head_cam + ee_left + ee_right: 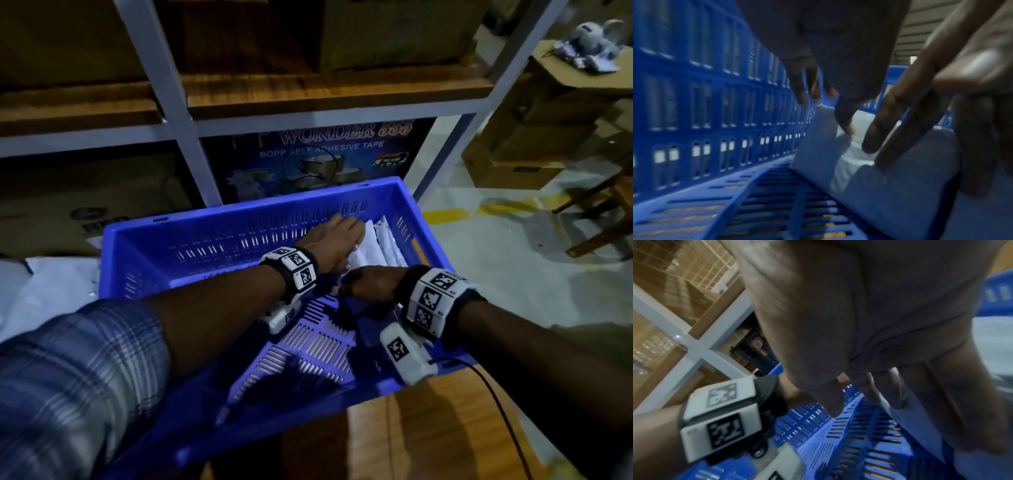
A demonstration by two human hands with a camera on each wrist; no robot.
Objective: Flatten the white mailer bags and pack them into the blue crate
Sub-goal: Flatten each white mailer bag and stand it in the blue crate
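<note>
The blue crate (274, 198) stands tilted on a wooden surface, its slotted floor mostly bare. Several white mailer bags (383, 246) stand on edge against its right end wall. My left hand (337, 236) lies over the top of the bags, fingers stretched toward the far wall. In the left wrist view my left hand (824, 113) has its thumb on the nearest mailer (890, 194) beside the crate wall (715, 97). My right hand (366, 284) is at the bags' near end. Its fingers (898, 395) point down against a mailer (920, 434), with the thumb apart from them.
A grey metal rack (191, 144) with cardboard boxes and a dark tape carton (315, 161) stands right behind the crate. White sheets (51, 287) lie left of it. Cardboard boxes (534, 137) and a wooden chair (603, 212) are on the floor to the right. A black cable (493, 394) trails from my right wrist.
</note>
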